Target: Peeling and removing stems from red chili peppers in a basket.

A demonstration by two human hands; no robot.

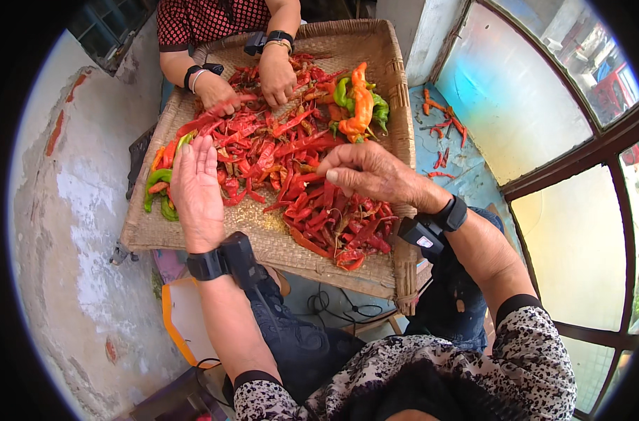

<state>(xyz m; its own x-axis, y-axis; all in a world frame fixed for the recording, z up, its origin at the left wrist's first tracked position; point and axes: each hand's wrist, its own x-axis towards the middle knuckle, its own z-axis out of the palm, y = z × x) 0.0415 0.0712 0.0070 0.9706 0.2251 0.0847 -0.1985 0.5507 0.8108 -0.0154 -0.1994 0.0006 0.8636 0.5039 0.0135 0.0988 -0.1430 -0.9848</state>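
Observation:
A shallow woven tray (263, 235) holds a spread of red chili peppers (260, 161). My left hand (198, 186) is raised over its left part, fingers stretched out and palm showing, with nothing in its palm. Just beyond the fingertips lie red peppers (210, 121), one of them blurred. Green peppers (166, 200) sit beside that hand at the tray's left edge. My right hand (365, 172) is closed above the right part, thumb near the curled fingers; whatever they hold, if anything, is hidden. Below it is a heap of red peppers (340, 228), and beyond it large orange peppers (360, 105).
Across the tray, another person's two hands (277, 76) work among the peppers. Loose peppers (456, 126) lie on a blue surface at the right, next to framed window panes (572, 238). A peeling wall (88, 231) stands at the left. Dark cables (326, 302) show below the tray.

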